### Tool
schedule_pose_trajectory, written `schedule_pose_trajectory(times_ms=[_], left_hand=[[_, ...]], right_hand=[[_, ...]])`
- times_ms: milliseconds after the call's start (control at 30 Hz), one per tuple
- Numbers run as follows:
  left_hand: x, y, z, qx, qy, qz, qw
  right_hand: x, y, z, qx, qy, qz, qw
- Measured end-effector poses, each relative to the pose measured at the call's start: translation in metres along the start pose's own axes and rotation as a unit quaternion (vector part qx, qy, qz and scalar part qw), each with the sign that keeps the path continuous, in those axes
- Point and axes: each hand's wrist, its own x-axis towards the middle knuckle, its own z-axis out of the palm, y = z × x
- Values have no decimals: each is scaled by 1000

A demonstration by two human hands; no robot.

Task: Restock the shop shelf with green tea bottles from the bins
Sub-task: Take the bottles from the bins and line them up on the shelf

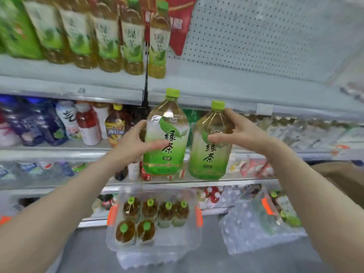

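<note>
I hold two large green tea bottles upright in front of the shelves, side by side. My left hand [136,143] grips the left bottle [167,140] around its middle. My right hand [236,133] holds the right bottle [208,152] at its shoulder, just under the green cap. Both hang below the upper shelf [226,89], where a row of green tea bottles [106,36] stands on the left and the right part is bare. Down on the floor, a clear bin [157,245] holds several more green tea bottles [145,229].
A second clear bin [254,227] sits on the floor at the right with a green-capped bottle at its far edge. The middle shelves carry mixed drinks [86,125]. A red sign [180,22] hangs on the white pegboard back wall [266,36].
</note>
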Motion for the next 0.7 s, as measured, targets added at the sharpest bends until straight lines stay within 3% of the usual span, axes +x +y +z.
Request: schedule_pose_trajectory(times_ms=[300,533,700], left_hand=[[30,112,-30,13,50,122,991],[82,147,-53,8,138,139,981],[113,162,-64,1,185,138,973]], right_hand=[[39,-96,-80,-20,116,-102,988],[128,-108,-101,-57,171,-133,975],[195,-96,-111,-20,168,-133,976]])
